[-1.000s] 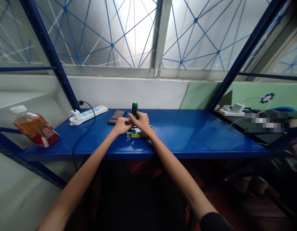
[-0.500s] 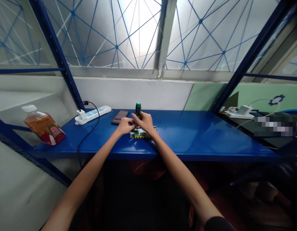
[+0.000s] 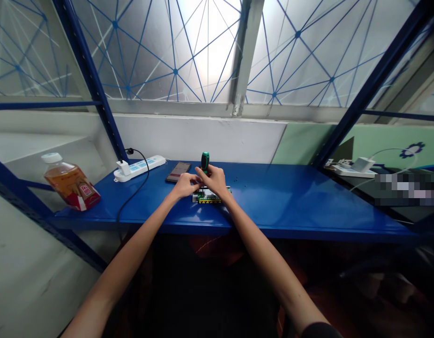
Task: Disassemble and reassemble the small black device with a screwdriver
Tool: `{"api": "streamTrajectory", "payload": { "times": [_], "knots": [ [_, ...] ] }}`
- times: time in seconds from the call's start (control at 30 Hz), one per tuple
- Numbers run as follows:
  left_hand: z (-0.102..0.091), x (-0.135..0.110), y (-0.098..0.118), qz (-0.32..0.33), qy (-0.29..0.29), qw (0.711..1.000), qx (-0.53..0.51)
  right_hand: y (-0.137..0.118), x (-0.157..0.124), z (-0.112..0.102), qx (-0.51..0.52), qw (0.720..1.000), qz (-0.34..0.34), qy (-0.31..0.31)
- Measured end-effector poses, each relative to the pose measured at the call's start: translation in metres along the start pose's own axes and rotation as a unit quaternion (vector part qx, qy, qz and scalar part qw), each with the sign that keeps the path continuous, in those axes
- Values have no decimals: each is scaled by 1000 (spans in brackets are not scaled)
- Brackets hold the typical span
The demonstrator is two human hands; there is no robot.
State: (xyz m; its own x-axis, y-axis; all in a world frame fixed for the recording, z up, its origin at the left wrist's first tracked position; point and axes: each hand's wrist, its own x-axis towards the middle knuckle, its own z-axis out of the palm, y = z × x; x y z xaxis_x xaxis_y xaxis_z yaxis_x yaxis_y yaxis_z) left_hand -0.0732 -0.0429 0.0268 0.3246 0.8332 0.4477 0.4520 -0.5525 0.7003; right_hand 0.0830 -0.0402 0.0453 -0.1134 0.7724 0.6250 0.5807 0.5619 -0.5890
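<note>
A screwdriver (image 3: pixel 205 160) with a green and black handle stands upright, its handle gripped in the fingers of my right hand (image 3: pixel 216 180). Its shaft points down to a green circuit board (image 3: pixel 209 199) that has a row of yellow ports along the near edge. My left hand (image 3: pixel 184 185) is at the board's left side, fingertips pinched together close to the shaft. Whatever those fingertips hold is too small to make out. Both hands partly cover the far side of the board. Several tiny dark bits (image 3: pixel 237 179), perhaps screws, lie on the table right of my hands.
Behind my left hand lies a phone (image 3: pixel 178 172) on the blue table (image 3: pixel 283 202). A white power strip (image 3: pixel 141 167) with a black cable (image 3: pixel 132 191) is farther left. A drink bottle (image 3: pixel 74 184) stands at the left end. Blue posts frame both sides.
The view has shifted slightly, so everything appears a little farther right. Both hands and the upright screwdriver keep nearly the same places over the board.
</note>
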Motion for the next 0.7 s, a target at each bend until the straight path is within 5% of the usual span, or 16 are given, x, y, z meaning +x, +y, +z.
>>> {"api": "streamTrajectory", "payload": {
  "times": [0.7],
  "knots": [
    [3, 2, -2, 10, 25, 999, -29, 3, 1, 1, 3, 1000, -7, -2]
  ]
}}
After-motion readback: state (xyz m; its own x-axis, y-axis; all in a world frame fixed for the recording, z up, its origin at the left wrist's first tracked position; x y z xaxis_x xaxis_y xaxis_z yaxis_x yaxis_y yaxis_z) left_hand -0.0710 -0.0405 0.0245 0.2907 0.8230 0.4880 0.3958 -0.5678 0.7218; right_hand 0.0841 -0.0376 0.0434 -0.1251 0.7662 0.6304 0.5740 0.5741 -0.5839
